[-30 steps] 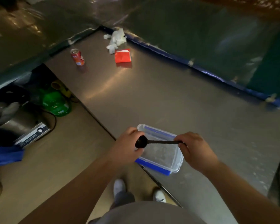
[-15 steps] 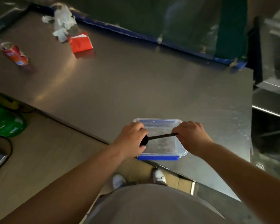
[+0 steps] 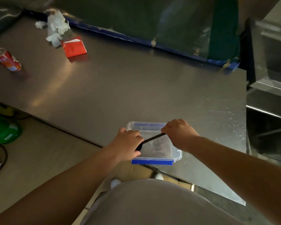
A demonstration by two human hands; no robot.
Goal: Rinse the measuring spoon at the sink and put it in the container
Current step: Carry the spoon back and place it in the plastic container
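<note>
A black measuring spoon [image 3: 152,139] hangs level over a clear plastic container [image 3: 175,155] with blue clips, which sits at the near edge of the steel counter [image 3: 136,88]. My right hand [image 3: 179,133] pinches the end of the spoon's thin handle. My left hand [image 3: 128,145] is cupped around the spoon's round bowl, mostly hiding it. Both hands hover over the container's open top. The steel sink [image 3: 269,127] lies to the right of the counter.
A red drink can [image 3: 6,60], crumpled white paper [image 3: 56,28] and a red packet [image 3: 74,48] lie at the counter's far left. A green object [image 3: 3,131] rests on the floor at left. A dark green sheet [image 3: 152,21] backs the counter.
The view has swung right, bringing the sink into sight. The spoon has tilted, handle end now higher and farther, and both hands stay on it over the container.
</note>
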